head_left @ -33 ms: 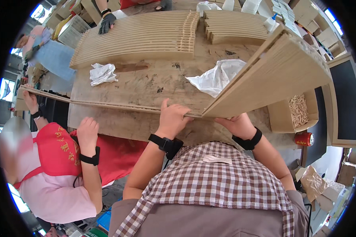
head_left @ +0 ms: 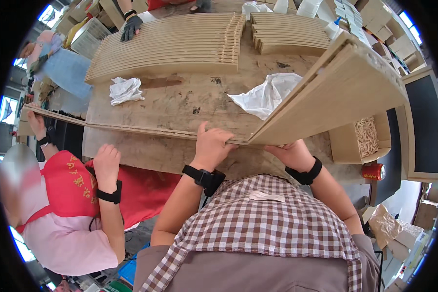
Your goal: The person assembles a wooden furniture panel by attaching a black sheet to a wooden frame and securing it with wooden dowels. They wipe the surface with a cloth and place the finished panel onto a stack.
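Note:
A long wooden board [head_left: 146,130], seen along its narrow grooved edge, runs leftward across the front of the table. A wide pale wooden panel [head_left: 333,95] rises to the right and meets the board at a corner between my hands. My left hand [head_left: 213,147] is closed around the board just left of that corner. At the panel's lower end, my right hand [head_left: 293,155] is closed on it, fingers partly hidden beneath. On the left, a co-worker's hand [head_left: 36,124] holds the board's far end; that person's other hand [head_left: 106,163] is raised near the board.
Rows of stacked wooden strips [head_left: 170,46] and a shorter stack [head_left: 292,34] occupy the table's [head_left: 180,104] back. White cloths [head_left: 125,91] lie there. A carton of wooden dowels [head_left: 343,146] and a red can [head_left: 373,171] stand right. Another gloved hand [head_left: 131,28] rests on the strips.

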The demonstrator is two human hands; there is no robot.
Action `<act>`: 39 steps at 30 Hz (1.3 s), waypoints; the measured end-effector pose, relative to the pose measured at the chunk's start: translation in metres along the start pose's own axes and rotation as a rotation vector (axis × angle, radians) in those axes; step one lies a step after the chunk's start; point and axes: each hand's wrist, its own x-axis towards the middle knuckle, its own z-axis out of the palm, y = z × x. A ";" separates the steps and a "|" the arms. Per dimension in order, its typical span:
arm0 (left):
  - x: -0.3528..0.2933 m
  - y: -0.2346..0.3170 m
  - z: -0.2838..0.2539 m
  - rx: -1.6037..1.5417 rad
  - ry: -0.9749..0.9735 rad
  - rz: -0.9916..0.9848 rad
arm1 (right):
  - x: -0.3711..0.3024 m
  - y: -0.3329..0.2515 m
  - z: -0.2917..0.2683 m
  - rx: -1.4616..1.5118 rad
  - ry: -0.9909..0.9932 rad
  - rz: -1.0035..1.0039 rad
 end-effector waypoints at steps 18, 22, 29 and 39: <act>0.013 0.048 0.008 -0.716 0.122 0.051 | -0.005 0.001 0.014 -0.255 0.075 -0.099; 0.021 0.059 -0.002 -0.528 -0.029 0.034 | -0.017 0.017 0.016 -0.275 0.150 0.087; 0.007 0.028 0.013 -0.346 -0.057 0.018 | -0.116 -0.018 -0.050 -0.230 0.674 0.307; 0.014 0.053 0.013 -0.497 -0.088 -0.287 | -0.469 0.161 -0.281 -0.374 1.639 1.218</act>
